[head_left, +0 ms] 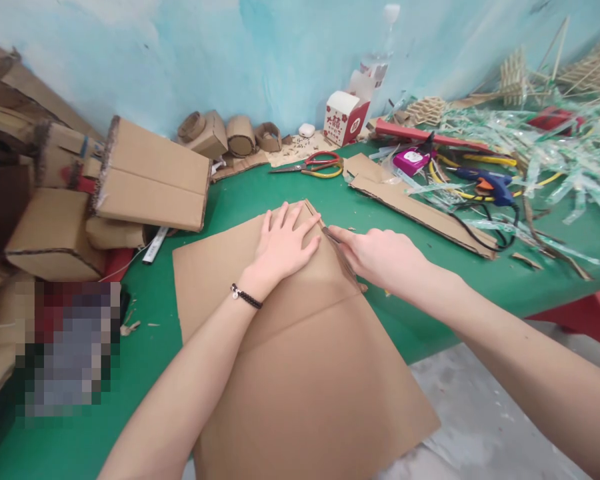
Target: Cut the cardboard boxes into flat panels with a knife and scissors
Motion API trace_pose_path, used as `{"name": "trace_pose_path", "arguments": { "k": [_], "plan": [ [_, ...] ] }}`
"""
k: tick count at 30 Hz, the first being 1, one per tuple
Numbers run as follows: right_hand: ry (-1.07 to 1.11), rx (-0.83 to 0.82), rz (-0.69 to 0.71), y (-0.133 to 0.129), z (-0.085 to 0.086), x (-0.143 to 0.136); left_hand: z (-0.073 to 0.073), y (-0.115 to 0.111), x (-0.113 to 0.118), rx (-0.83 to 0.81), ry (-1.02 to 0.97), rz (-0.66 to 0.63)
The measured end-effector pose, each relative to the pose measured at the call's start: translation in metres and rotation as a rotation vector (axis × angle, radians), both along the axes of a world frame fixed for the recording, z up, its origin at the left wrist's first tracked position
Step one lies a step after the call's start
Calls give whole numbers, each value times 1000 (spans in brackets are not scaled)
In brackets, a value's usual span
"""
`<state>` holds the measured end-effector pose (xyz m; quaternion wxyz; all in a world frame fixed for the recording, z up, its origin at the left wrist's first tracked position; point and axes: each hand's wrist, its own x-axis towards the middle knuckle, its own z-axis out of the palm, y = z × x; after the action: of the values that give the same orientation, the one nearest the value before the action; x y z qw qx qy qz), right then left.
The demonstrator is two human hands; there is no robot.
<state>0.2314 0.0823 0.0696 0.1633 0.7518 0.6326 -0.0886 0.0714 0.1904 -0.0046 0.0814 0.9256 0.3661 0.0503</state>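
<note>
A large sheet of brown cardboard (320, 373) with a crease across it lies on the green table and hangs over the front edge. My left hand (285, 243) presses flat on its upper part, fingers spread, with a black beaded bracelet on the wrist. At the sheet's right edge, my right hand (380, 253) is closed around a slim knife (330, 233). The knife's tip touches the cardboard near my left fingertips, and most of its handle is hidden by my fingers. A narrow strip (311, 209) shows along the sheet's top right edge.
Cardboard boxes (153, 173) are piled at the left. Red-and-yellow-handled scissors (325, 164) lie beyond the sheet. To the right are a long cardboard strip (420, 210), a blue glue gun (487, 183) with its cable, a purple box (411, 159) and tangled clear green-tinted strips (520, 127).
</note>
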Motion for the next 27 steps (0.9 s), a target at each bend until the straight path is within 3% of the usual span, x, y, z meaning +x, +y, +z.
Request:
{"name": "trace_pose_path", "arguments": {
  "k": [27],
  "plan": [
    [-45, -56, -7, -35, -3, 3, -3, 2, 0, -37, -22, -9]
  ]
}}
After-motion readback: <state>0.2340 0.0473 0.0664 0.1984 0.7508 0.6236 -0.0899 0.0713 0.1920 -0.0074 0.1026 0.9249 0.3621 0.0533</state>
